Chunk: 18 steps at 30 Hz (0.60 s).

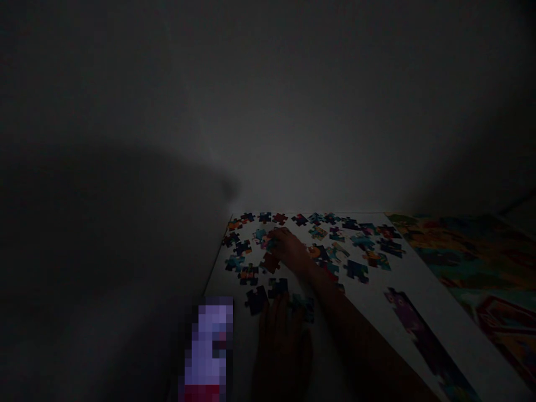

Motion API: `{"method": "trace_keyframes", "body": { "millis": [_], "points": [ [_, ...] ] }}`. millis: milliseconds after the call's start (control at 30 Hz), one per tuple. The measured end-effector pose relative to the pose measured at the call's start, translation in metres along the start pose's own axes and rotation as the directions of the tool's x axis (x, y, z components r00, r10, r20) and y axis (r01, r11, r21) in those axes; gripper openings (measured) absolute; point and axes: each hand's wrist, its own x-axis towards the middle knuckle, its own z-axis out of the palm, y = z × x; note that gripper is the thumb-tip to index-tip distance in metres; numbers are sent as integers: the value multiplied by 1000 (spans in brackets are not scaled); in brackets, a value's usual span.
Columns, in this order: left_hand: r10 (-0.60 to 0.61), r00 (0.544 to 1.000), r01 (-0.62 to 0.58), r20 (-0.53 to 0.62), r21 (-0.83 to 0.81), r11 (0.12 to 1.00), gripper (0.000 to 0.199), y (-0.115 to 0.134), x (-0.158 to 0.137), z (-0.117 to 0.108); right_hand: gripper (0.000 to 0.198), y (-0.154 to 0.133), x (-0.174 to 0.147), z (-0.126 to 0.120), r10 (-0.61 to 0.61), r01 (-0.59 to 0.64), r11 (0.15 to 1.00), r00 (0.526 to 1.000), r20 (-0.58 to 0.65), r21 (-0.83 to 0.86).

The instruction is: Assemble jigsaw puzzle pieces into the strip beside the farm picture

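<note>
The scene is very dark. My right hand reaches across the white board with its fingers bent down around a teal-and-pink puzzle piece, partly covered by them. Just below that hand lies a reddish-brown puzzle piece. Nearer to me, my left hand rests flat, fingers stretched out. Its fingertips are by a dark blue puzzle piece, with another dark piece to the left. A teal piece shows beside it on the right.
Several loose puzzle pieces spread over the board's far part. A joined strip of pieces lies along the right. Beyond that edge is a colourful printed picture. A pale wall rises behind; a bright pixelated patch stands at lower left.
</note>
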Motion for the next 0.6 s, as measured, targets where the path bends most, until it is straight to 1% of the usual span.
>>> {"method": "trace_keyframes", "body": {
  "millis": [133,300,400,600],
  "points": [
    [34,999,-34,2,24,999,33,-4,-2,4,33,-12,0,4,6,-4,999,999,51,-34],
    [87,994,-91,69,46,995,46,-16,-6,7,34,-11,-2,8,3,-1,999,999,41,-53],
    [80,993,-85,86,57,995,49,-18,-6,8,32,-11,-4,9,16,-11,994,999,46,-105],
    [55,992,-63,116,68,996,50,-15,-7,12,32,-17,-6,9,48,-25,975,994,99,-220]
  ]
}}
